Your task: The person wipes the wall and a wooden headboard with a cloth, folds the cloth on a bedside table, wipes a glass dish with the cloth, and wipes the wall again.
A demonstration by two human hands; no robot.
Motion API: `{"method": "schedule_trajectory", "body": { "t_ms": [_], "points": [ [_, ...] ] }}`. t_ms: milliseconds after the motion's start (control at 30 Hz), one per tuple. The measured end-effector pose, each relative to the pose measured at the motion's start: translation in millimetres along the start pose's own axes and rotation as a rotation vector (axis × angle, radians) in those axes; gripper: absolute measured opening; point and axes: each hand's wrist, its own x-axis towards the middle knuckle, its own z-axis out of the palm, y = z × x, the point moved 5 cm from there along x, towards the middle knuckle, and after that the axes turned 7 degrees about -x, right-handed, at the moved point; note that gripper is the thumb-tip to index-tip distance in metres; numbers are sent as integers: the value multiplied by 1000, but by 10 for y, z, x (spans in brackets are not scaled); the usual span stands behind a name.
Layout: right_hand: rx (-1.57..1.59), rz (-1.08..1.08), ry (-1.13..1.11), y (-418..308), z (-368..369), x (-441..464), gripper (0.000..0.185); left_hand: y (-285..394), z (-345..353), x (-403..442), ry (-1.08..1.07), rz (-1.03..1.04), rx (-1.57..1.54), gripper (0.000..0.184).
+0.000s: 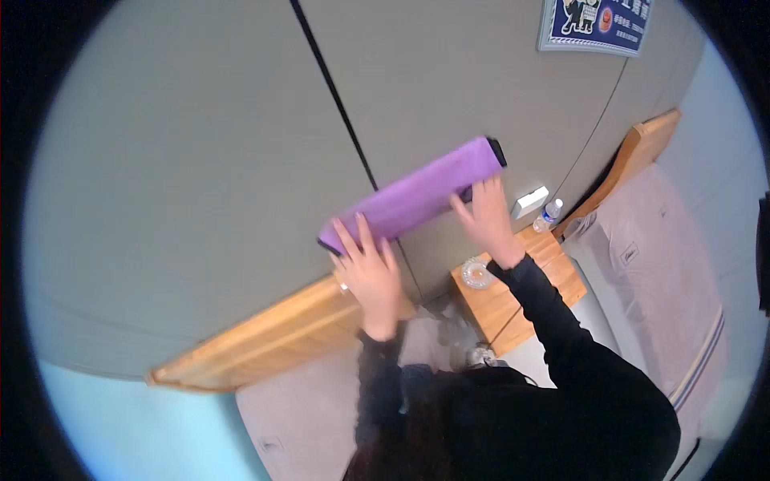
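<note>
A long purple cloth-covered pad [425, 188] with black ends, resembling a flat mop head, lies at a slant before the grey wall panels; I cannot tell whether it touches them. My left hand [370, 276] holds its lower left end, fingers spread over the purple face, and wears a ring-like band. Near the upper right end, my right hand [488, 216] grips the lower edge, its thumb apart from the fingers. A small black part shows by the right thumb. The pad's far side is hidden.
A wooden headboard [265, 337] stands below left, above a bed [297, 417]. At right are a wooden nightstand [513, 321], a glass ashtray [476, 273], a water bottle [549, 215], a white box [530, 202] and another bed [650, 248]. A sign [593, 28] hangs above.
</note>
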Motion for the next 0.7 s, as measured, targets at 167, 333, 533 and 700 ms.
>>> {"method": "schedule_trajectory", "body": {
  "t_ms": [167, 333, 533, 700],
  "points": [
    [25, -200, 234, 43, -562, 693, 59, 340, -362, 530, 180, 99, 131, 60],
    [-80, -332, 445, -2, -719, 1173, 51, 560, -600, 972, 355, 100, 231, 62],
    [-120, -311, 329, 283, -133, 791, 39, 534, -112, 779, 289, 77, 310, 66],
    [-135, -342, 33, 606, 573, -53, 26, 462, 346, 401, 156, -44, 174, 71]
  ]
}}
